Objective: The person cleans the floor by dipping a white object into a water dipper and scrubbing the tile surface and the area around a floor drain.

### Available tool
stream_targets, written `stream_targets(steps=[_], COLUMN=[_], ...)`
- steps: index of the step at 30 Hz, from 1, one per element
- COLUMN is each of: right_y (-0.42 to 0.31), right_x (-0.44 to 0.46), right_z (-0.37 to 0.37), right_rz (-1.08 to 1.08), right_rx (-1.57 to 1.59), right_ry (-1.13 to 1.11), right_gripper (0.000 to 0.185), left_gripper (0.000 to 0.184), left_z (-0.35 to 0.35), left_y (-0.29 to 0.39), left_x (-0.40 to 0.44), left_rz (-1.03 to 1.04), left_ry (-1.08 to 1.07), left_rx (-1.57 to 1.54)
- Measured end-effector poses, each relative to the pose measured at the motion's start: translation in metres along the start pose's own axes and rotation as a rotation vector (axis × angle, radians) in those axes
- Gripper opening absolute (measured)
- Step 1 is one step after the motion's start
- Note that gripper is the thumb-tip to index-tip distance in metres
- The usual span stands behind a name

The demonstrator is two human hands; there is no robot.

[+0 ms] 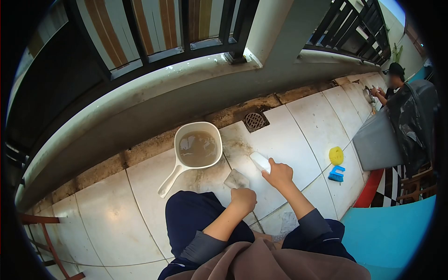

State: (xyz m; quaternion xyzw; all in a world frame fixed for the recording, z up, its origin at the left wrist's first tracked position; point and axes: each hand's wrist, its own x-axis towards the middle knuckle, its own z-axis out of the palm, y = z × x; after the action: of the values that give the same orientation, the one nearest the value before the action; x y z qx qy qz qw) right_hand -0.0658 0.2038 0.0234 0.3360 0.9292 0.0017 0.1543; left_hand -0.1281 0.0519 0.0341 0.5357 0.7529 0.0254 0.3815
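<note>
My left hand (pixel 243 203) is closed around one end of a flat greyish piece (pixel 237 179), which lies against the stained tiles; whether it is a cloth or a scraper I cannot tell. To its right, my right hand (pixel 280 175) grips a white wedge-shaped piece (pixel 260 162), its broad end pointing toward the floor drain. A white long-handled water dipper (pixel 178 169) with murky water (pixel 198 145) in it stands just beyond my left hand. Dark grime marks the tile between the dipper and the drain.
A floor drain (pixel 255 121) sits by the wall. A yellow round scrubber (pixel 336 156) and a blue brush (pixel 336 174) lie on the right, near a grey bin (pixel 380 142) with a black bag. Another person (pixel 394 86) crouches behind the bin. A red-brown metal frame (pixel 49 238) stands at left.
</note>
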Motion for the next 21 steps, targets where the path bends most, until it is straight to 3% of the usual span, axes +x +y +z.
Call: stream_targets(steps=[5,11,18,21], right_y=[0.003,-0.024,0.012,0.003], right_x=[-0.013,0.044,-0.03,-0.016], right_z=[0.004,-0.003,0.012,0.011], right_rz=[0.007,0.025,-0.006,-0.005], right_rx=[0.002,0.054,0.013,0.042], right_ry=[0.025,0.108,0.011,0.065], right_gripper=[0.046,0.046,0.047,0.047], left_gripper=[0.033,0.034,0.033,0.033], left_z=[0.002,0.001,-0.005,-0.003], left_y=[0.006,0.005,0.004,0.01], left_x=[0.002,0.007,-0.002,0.0], left_rz=[0.046,0.062,0.022,0.048], left_ry=[0.011,-0.024,-0.013,-0.018], left_rx=[-0.01,0.011,-0.025,-0.025])
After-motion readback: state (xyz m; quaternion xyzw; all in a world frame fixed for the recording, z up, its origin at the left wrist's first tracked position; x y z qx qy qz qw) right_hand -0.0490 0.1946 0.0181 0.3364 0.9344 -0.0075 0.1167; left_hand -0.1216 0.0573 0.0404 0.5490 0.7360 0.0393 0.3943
